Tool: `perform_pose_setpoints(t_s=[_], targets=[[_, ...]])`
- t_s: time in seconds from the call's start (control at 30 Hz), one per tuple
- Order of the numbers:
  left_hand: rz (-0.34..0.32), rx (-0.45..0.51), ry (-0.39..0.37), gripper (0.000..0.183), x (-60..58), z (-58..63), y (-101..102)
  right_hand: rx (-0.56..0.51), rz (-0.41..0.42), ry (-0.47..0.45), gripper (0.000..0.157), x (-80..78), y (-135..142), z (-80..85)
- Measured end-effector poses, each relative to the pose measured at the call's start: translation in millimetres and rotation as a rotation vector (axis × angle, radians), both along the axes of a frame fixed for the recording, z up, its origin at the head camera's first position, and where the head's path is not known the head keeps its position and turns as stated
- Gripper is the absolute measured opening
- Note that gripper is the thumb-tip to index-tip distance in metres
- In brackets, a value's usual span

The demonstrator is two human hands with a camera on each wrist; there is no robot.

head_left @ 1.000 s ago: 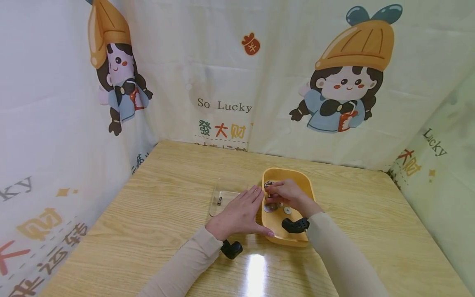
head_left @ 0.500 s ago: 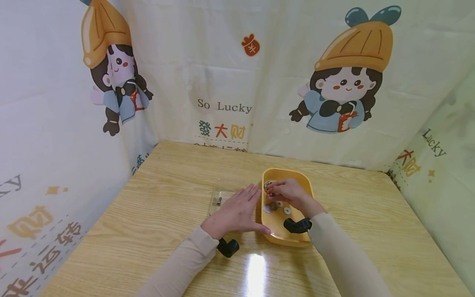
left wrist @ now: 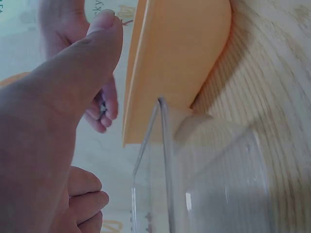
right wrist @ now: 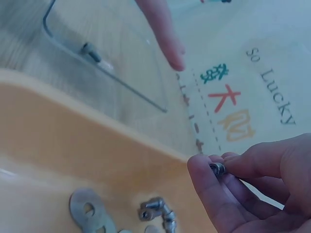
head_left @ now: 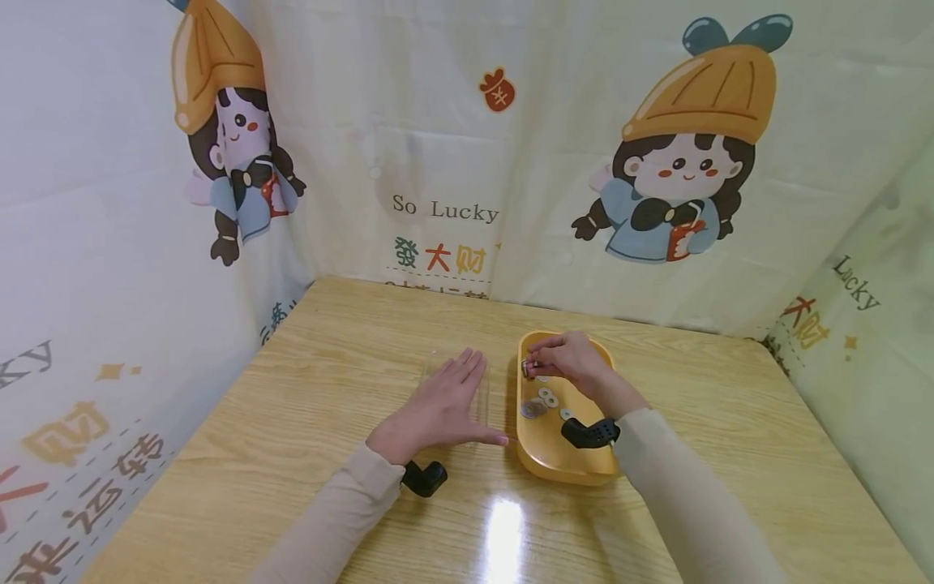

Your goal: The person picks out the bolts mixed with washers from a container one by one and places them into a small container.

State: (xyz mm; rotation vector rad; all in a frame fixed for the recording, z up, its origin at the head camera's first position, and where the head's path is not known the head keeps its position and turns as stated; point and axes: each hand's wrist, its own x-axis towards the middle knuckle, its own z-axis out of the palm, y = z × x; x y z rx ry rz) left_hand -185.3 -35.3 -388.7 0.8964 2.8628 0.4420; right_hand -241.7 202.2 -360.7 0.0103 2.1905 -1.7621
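My right hand [head_left: 576, 361] is over the far-left part of an orange-yellow plastic bin [head_left: 569, 473], pinching a small metal socket-head screw [right wrist: 217, 168] between thumb and fingertips. The recess in the screw's head faces the right wrist camera. Beneath it in the bin lie several similar screws [right wrist: 153, 209] and flat washers [right wrist: 87, 206]. My left hand [head_left: 434, 405] extends over a clear plastic box [left wrist: 218, 189], fingers straight and thumb spread, holding nothing. One screw [right wrist: 91, 52] lies inside that box; in the head view the left hand hides it.
Box and bin stand side by side on a wood-grain table [head_left: 328, 349], box on the left. A printed curtain [head_left: 438, 162] encloses the table's back and sides. Each wrist carries a black camera, the left one [head_left: 426, 478] low over the table and the right one [head_left: 591, 432] over the bin.
My left hand has moved left, away from the bin's rim and over the box. The right hand has shifted slightly up and away from the screws, leaving more washers visible.
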Motion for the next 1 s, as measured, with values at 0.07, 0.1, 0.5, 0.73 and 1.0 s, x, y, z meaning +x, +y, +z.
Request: perform_pose_setpoints(t_s=[0.07,0.1,0.5,0.73,1.0], targets=[[0.006,0.005,-0.003,0.120,0.1,0.0,-4.3,0.015,-0.001,0.017,0.033,-0.5,-3.9,3.6],[0.007,0.009,-0.005,0.120,0.3,0.1,-6.1,0.022,0.001,0.023,0.033,-0.5,-6.3,5.2],[0.039,0.008,0.030,0.122,4.5,-4.8,-22.6,0.116,0.083,0.005,0.025,1.6,-53.2,10.4],[0.093,0.008,0.039,0.123,5.1,-8.8,-31.6,0.151,0.150,0.014,0.030,0.6,-75.2,0.7],[0.148,-0.021,0.033,0.125,6.9,-11.6,-42.7,0.157,0.164,0.019,0.029,2.5,-91.5,-8.6]])
